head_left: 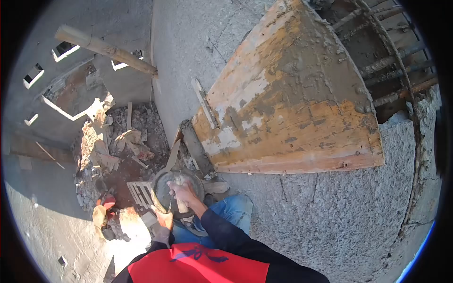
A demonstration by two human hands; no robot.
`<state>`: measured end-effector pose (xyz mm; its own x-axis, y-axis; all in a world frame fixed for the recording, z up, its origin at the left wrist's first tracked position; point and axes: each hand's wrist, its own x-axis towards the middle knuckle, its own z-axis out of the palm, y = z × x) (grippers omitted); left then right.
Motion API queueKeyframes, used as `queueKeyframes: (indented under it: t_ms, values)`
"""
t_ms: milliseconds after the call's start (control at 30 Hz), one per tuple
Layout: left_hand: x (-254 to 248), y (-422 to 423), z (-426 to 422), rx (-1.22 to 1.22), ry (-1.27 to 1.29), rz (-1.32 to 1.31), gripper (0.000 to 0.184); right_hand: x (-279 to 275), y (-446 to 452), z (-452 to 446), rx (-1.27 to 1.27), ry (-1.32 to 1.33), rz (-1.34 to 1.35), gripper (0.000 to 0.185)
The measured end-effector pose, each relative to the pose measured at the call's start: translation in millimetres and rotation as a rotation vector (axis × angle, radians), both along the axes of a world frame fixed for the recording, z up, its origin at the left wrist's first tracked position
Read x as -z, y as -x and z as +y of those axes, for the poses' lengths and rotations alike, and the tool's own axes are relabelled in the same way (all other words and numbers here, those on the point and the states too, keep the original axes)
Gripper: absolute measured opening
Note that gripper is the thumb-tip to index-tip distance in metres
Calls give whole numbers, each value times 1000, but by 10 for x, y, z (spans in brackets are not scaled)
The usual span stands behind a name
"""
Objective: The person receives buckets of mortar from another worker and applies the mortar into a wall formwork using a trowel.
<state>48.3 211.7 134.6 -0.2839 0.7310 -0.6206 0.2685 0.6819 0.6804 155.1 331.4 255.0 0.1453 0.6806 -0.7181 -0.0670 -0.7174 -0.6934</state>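
Note:
A round grey pan (163,181) with grey material in it sits low in front of my knees. My right hand (185,191) reaches over it, its fingers closed around a pale wooden piece (181,205) that looks like a short block or handle. At the pan's left rim, my left hand (164,219) is closed on a curved yellowish strip (157,201). How this strip meets the pan is hard to make out. My fingers partly hide both held pieces.
A large mortar-stained board (292,118) leans on the rough wall at right, near exposed rebar (387,61). A wooden pole (101,47) spans the upper left. Rubble (146,122), a slatted wooden piece (140,194) and a red object (108,203) lie left of me.

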Motion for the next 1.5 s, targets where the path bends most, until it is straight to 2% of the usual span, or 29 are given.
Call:
queueKeyframes:
  t_ms: [100, 133, 367, 400, 433, 500, 533, 600, 633, 700, 767, 800, 867, 900, 967, 1000, 1067, 1100, 1167, 1233, 1300, 1333, 1367, 1433, 1467, 1500]
  values:
    - [-197, 9, -117, -14, 25, -12, 91, -227, -127, 21, -10, -45, 8, 18]
    - [-264, 2, -164, -25, 46, -6, 92, -232, -224, 29, -92, 22, -28, 16]
    - [-445, -96, -29, -90, 100, -36, 97, -130, -257, 93, -87, 61, 127, 28]
    - [-603, -71, 45, -76, 135, -90, 74, -148, -209, 132, -117, 61, 151, 31]
    - [-373, -59, -52, -65, 137, -90, 74, -195, -220, 169, -106, 62, 150, 31]
    - [183, -14, -261, -259, -86, -449, 62, -275, -335, 244, -427, 70, -215, 38]
    - [176, 12, -235, -255, -82, -451, 62, -340, -461, 279, -708, -183, -562, 41]
    - [123, 37, -225, -170, 1, -389, 61, -743, -742, 366, -967, -78, -783, 44]
    - [54, 28, -212, -173, 10, -395, 61, -853, -888, 357, -1052, -85, -831, 39]
    - [-59, 11, -170, -282, -47, -593, 56, -902, -1152, 316, -1135, -83, -879, 34]
    - [136, 36, -246, -280, -53, -600, 54, -785, -1353, 174, -1456, -197, -1117, 21]
    - [183, 68, -268, -253, -18, -638, 55, -700, -1385, 88, -1451, -184, -1112, 21]
    - [211, 116, -263, -223, -2, -704, 56, -421, -1412, -31, -1475, -358, -1354, 18]
    - [252, 126, -251, -216, -1, -699, 56, -193, -1448, -96, -1466, -358, -1350, 18]
    - [320, 136, -301, -189, -53, -700, 56, 228, -1532, -239, -1352, -781, -1424, 20]
    - [324, 147, -302, -165, -48, -678, 57, 312, -1432, -221, -1346, -780, -1425, 20]
    - [297, 164, -311, -149, -13, -688, 58, 435, -1109, -214, -1517, -173, -1027, 22]
    - [288, 172, -262, -156, 10, -719, 60, 500, -1040, -265, -1518, -180, -1031, 22]
    - [240, 197, -192, -155, -17, -728, 60, 637, -958, -493, -1336, -143, -974, 25]
    - [143, 230, -237, -143, -26, -738, 61, 655, -1068, -577, -1363, -219, -984, 26]
    - [91, 193, -187, -176, -67, -723, 54, 676, -1231, -531, -1379, -311, -1019, 28]
    - [55, 191, -175, -283, 43, -855, 53, 704, -1299, -473, -1376, -364, -1020, 28]
    - [45, 191, -140, -282, 39, -859, 53, 726, -1353, -469, -1379, -411, -1015, 29]
    - [109, 208, -55, -331, 188, -1005, 53, 746, -1410, -416, -1397, -404, -1017, 29]
    - [148, 238, -20, -299, 324, -984, 54, 759, -1440, -414, -1415, -389, -1010, 29]
    - [253, 230, -40, -295, 323, -991, 54, 828, -1479, -454, -1414, -386, -1018, 29]
